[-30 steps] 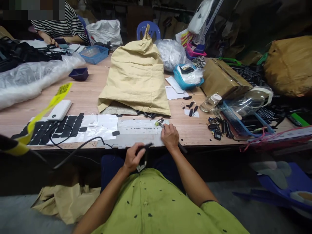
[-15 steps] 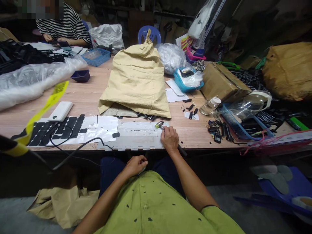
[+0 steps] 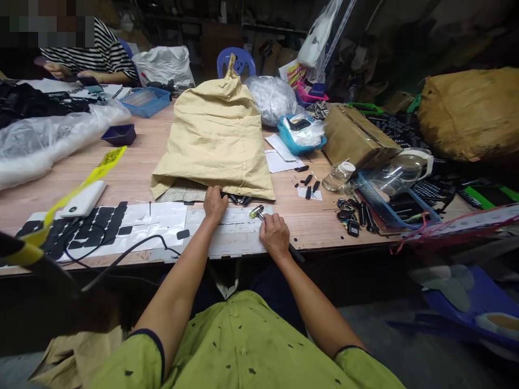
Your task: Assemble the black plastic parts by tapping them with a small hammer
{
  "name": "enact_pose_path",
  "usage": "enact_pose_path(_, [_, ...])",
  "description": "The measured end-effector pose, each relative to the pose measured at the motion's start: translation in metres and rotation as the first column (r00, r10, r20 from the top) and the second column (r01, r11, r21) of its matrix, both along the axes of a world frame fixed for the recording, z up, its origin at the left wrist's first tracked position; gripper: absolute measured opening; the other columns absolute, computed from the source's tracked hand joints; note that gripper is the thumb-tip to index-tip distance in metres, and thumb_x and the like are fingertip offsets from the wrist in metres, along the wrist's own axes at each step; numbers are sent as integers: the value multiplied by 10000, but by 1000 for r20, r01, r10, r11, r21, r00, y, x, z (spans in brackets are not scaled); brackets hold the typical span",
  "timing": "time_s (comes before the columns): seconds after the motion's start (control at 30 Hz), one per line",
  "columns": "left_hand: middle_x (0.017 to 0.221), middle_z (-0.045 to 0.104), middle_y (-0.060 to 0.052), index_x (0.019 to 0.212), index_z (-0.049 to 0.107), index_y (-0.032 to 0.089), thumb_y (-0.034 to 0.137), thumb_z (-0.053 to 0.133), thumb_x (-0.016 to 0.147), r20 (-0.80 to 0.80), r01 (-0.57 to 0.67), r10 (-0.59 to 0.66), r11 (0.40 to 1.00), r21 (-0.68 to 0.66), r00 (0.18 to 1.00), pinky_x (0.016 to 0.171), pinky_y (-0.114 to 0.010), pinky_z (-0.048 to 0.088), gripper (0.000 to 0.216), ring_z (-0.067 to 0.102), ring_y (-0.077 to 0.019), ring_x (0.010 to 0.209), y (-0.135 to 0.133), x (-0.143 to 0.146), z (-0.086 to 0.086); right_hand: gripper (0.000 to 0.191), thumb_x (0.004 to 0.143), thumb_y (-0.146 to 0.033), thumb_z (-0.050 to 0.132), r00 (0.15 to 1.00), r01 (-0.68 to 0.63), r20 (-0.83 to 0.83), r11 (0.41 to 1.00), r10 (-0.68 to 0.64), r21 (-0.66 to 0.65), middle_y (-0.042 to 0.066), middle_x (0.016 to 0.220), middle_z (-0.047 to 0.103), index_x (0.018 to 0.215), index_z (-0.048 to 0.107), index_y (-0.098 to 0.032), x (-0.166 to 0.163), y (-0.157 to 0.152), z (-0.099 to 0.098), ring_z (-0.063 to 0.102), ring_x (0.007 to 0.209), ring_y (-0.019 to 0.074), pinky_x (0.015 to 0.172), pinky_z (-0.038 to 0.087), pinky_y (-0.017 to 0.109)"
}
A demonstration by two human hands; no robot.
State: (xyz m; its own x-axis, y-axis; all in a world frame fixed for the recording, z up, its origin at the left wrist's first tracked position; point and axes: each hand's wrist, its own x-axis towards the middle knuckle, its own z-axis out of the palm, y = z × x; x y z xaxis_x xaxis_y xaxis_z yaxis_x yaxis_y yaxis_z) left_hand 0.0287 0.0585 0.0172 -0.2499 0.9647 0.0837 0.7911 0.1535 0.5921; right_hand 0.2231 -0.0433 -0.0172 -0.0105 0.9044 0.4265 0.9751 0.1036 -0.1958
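My right hand (image 3: 275, 235) is closed around a small hammer (image 3: 257, 212) at the table's front edge. The hammer's shiny head has a yellow-green face, and its dark handle sticks out behind my hand. At the mouth of the beige sack (image 3: 219, 140), my left hand (image 3: 215, 203) has its fingers curled; whatever they hold is hidden. Just right of those fingers, small black parts (image 3: 245, 201) poke out from under the sack. Between my hands and the edge lies a grey-white board (image 3: 231, 237).
Left of the board is a white sheet with black stickers (image 3: 101, 224), a white power bank (image 3: 84, 200) and a cable. To the right are black key-like pieces (image 3: 312, 189), a glass jar (image 3: 339, 177) and a blue basket (image 3: 399, 202). A co-worker in stripes (image 3: 109, 54) sits far left.
My left hand has moved from my lap up to the sack's mouth. My right hand keeps its grip on the hammer. The view has shifted slightly to the right.
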Motion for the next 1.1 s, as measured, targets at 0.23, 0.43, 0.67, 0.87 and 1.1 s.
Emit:
enact_pose_path(0.23, [1008,691,-90,1014,693,205,225,642,832,-36,26,-26,1000,-13,999,853,-360,496,190,640,-277,1001,-13,-11,-1,202,904,-169,483,1000,5,-14,1000,-5,-5,84,899,559,1020,645,-204,-1,1,0,474,850,239,685,355,323])
enact_pose_path(0.43, [884,685,-28,955,758,234,294,684,777,70,263,-261,965,-20,963,780,-325,498,202,621,-216,843,-74,-32,-10,203,908,-172,487,1000,14,-16,1000,-14,-28,91,911,565,1029,648,-196,-2,2,1,483,875,246,695,357,326])
enact_pose_path(0.67, [909,671,-49,1005,774,275,313,712,801,-34,367,-366,930,21,930,871,-379,441,217,572,-254,945,-100,-24,-16,211,903,-171,515,999,21,-35,999,-22,-39,90,918,601,1037,677,-192,1,4,2,508,863,235,701,388,318])
enact_pose_path(0.87, [925,671,-46,996,769,271,323,713,826,-38,386,-385,922,39,922,869,-378,435,186,564,-252,951,-97,-24,-18,256,885,-168,533,966,-10,-259,996,-14,-92,72,931,638,1059,717,-212,9,7,6,575,881,218,759,461,309])
enact_pose_path(1.1, [917,687,-38,997,770,276,327,716,826,-3,391,-391,919,59,920,879,-396,443,187,568,-253,941,-96,-23,-23,286,928,-261,486,802,-225,-569,974,181,-6,64,945,698,1060,735,-216,-7,-23,17,643,854,197,798,525,315])
